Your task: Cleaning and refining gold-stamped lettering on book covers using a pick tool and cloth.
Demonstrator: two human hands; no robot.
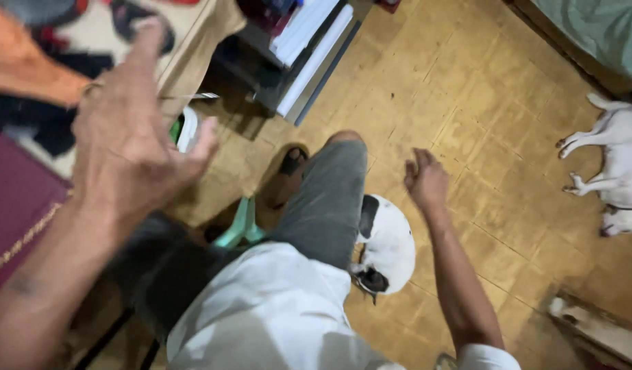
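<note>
My left hand (127, 130) is raised close to the camera at the left, fingers spread and holding nothing, reaching toward a table edge (192, 51) with clothes on it. Lower over the tiled floor, my right hand (425, 179) hangs with loosely curled fingers and nothing in it. My bent leg in grey trousers (326, 199) sits between them. A white dog with dark patches (384, 247) lies curled beside my leg, just below the right hand.
A second white dog (614, 171) lies at the right edge. A low shelf with stacked books (309, 41) stands at top centre. A sandal (288, 168) and a green plastic stool (237, 226) are by my leg. A maroon cloth (14, 199) is at the left.
</note>
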